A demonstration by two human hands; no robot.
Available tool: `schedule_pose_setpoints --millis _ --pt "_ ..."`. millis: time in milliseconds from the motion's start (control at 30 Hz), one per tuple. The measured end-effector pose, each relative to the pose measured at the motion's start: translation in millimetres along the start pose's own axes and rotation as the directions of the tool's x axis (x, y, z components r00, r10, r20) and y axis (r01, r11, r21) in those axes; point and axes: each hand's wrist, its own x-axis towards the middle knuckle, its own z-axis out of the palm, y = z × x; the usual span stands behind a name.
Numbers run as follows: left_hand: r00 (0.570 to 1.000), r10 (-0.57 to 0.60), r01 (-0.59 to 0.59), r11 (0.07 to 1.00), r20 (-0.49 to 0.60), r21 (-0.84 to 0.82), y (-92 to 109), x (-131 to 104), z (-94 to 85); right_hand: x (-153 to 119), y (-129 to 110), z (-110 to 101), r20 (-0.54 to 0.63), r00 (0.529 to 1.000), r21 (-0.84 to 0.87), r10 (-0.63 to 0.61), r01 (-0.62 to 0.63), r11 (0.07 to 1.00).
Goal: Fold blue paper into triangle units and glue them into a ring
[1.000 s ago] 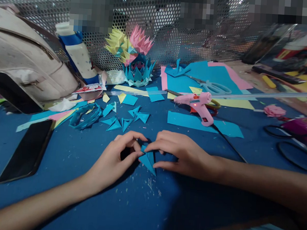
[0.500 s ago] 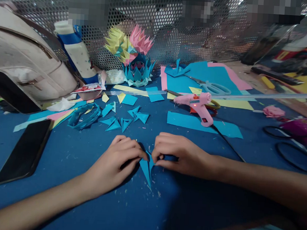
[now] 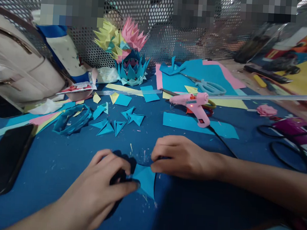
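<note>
Light, Creased Paper Between Our Hands

We are working a small blue paper [image 3: 146, 180] on the table [image 3: 136, 225], low between our hands. Our right hand [image 3: 184, 156] is curling narrow and pinching the upper right corner. Our left hand [image 3: 94, 189] is bending in from the other side, its thumb resting at the left edge and its forefinger hovering close by; we cannot tell whether the two are pinching the sheet.

The paper is looking thin and very light, so we are judging that it weighs next to nothing and slides at a nudge. It is seeming crisp enough to hold a crease yet soft enough to buckle under a push. Fold lines are showing across its face, and its points are probably the most fragile part, easily crushed or blunted. We are favouring a fingertip pinch at the outer corners, with a flat pad steadying the middle; a grip across the loose flaps is risking a skewed fold.

Beyond our left hand, folded pieces [image 3: 136, 119] are lying loose, and a phone [image 3: 7, 161] is resting to its left. Beyond our right hand, a glue gun [image 3: 192, 102] is lying partly over a strip [image 3: 174, 120].
</note>
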Motion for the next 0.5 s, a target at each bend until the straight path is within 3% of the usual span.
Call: schedule_pose_setpoints --millis 133,200,367,500 --pt "0.992 0.072 -0.056 0.988 -0.108 0.144 3 -7 16.3 -1 4 -2 0.013 0.999 0.004 -0.041 0.041 0.999" --pt "0.975 0.053 -0.007 0.978 -0.217 0.210 5 -9 22.7 0 6 -3 0.026 0.999 -0.001 -0.036 0.036 0.999" --pt "0.992 0.016 0.031 0.934 -0.128 0.356 3 -13 24.3 2 9 -6 0.044 0.997 -0.004 -0.058 0.059 0.998" --pt "0.993 0.118 -0.111 0.934 0.000 0.338 -2 -12 21.4 3 10 -6 0.034 0.998 -0.003 -0.060 0.060 0.998"
